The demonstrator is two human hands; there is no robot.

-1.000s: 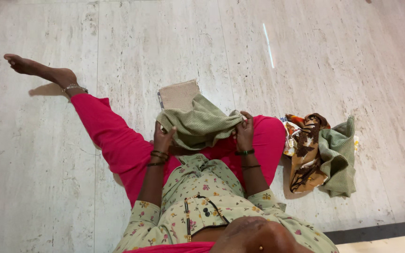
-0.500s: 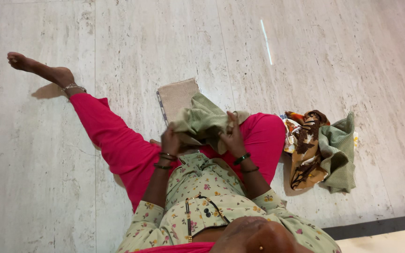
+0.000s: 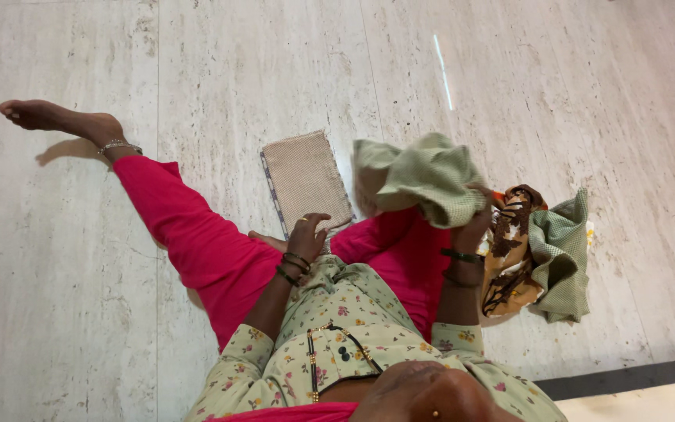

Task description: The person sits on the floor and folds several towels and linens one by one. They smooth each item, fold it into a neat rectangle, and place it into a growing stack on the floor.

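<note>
The person sat on the pale marble floor (image 3: 509, 94), one leg in pink trousers (image 3: 189, 227) stretched out to the left with a bare foot (image 3: 48, 117) and an anklet at the far end. The right hand (image 3: 474, 223) was up and out to the right, its fingers clamped on a bunched green checked cloth (image 3: 423, 178), which hung in the air above the bent right knee, loosely folded over itself and clear of the floor. The left hand (image 3: 306, 234) rested low by the lap, fingers loosely apart and curled, holding nothing, their tips at the near edge of a flat beige woven mat (image 3: 302, 178) lying on the floor just beyond the pink leg; whether they actually touched it could not be told. Dark bangles sat on both wrists. Just to the right of the raised cloth, on the floor beside the knee, lay a heap of fabric: a brown and cream printed cloth (image 3: 509, 250) crumpled against a second green checked cloth (image 3: 560, 258), with a bit of orange and yellow print peeping out behind. The held cloth was near that heap but apart from it. The person's floral green top (image 3: 337, 320) filled the bottom of the view.
</note>
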